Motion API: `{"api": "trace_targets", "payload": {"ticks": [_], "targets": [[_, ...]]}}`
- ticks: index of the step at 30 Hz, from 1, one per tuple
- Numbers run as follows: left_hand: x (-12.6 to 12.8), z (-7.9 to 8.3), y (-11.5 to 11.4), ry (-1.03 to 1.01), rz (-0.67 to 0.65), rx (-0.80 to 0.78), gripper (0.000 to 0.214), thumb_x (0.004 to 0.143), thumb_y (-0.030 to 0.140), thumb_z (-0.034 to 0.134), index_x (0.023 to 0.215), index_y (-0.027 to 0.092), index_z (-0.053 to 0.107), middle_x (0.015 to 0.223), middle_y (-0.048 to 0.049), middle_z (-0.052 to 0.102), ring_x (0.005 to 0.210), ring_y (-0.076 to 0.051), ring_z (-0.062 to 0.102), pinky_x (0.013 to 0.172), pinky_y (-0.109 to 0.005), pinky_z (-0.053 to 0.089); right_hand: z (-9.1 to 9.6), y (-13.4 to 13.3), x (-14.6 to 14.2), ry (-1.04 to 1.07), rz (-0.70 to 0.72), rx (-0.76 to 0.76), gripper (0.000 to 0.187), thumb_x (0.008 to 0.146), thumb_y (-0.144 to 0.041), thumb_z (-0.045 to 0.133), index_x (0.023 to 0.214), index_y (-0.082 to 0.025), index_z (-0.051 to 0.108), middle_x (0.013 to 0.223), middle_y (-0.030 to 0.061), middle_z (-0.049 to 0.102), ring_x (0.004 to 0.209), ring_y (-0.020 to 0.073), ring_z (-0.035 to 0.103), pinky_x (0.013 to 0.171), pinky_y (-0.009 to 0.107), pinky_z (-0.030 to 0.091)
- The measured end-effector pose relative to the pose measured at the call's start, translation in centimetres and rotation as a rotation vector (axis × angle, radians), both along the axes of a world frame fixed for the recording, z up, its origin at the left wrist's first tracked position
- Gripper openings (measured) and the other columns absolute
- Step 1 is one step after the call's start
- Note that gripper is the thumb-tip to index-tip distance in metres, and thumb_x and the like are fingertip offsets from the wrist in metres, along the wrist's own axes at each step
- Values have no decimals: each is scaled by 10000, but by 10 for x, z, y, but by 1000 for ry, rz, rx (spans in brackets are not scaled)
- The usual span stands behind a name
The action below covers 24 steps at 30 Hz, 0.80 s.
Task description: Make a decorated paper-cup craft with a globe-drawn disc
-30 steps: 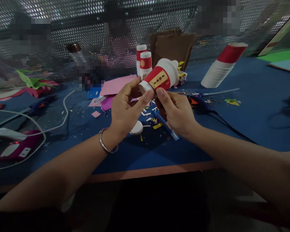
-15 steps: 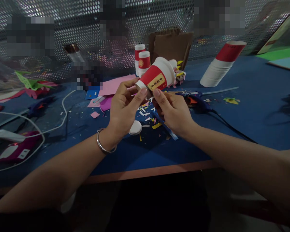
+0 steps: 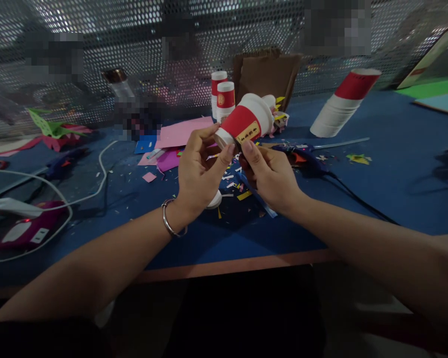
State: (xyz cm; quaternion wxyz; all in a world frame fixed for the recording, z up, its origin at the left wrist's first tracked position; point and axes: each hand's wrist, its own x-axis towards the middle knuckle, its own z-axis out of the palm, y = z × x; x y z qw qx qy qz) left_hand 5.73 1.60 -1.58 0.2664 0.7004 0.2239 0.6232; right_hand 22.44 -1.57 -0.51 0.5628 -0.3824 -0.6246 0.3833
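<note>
A white paper cup (image 3: 242, 119) with a red band and a yellow label is held tilted above the table, its wide rim toward the upper right. My left hand (image 3: 201, 171) grips the cup's narrow base end between thumb and fingers. Closed on the label side near the base is my right hand (image 3: 272, 174), thumb on top and fingers mostly hidden underneath. Below the hands lie paper scraps (image 3: 242, 191), a blue strip (image 3: 259, 196) and a round white lid-like piece (image 3: 214, 200), partly covered by my left hand.
Stacked paper cups (image 3: 338, 104) lean at the right, and more cups (image 3: 225, 99) stand behind my hands. A glue gun (image 3: 306, 158) with a black cord lies to the right. At the left are a white cable (image 3: 102, 169) and a magenta power strip (image 3: 30, 231). A perforated metal screen (image 3: 134, 30) borders the back.
The cup has shifted slightly right and down in view and turned a little, changing the label's angle. My left hand moved right with it, covering more of the white round piece.
</note>
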Motion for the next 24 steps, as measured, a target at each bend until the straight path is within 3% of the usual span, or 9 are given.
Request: {"api": "trace_targets", "payload": {"ticks": [8,16,24], "targets": [[3,-2,-2,16,64,38,406,1020,416,777,1358,282,594,1248,-55,773,1072,-174,792,913,-315,693,2,0,-1,-9,3,9,668,976,-824,586,682,-235,471,598,-46,367,552,102,321,491,291,225],[2,5,-6,40,97,21,412,1004,496,774,1334,299,625,1226,-58,776,1086,-217,793,937,-387,697,1,1,0,31,18,13,658,957,-816,623,687,-239,459,608,-46,374,546,104,317,478,289,215],[-4,17,-9,148,156,71,442,987,516,771,1352,307,636,1438,-83,714,1235,-265,755,1027,-442,681,2,0,1,41,33,-37,651,934,-841,628,699,-247,502,582,-52,353,508,105,301,457,290,218]]}}
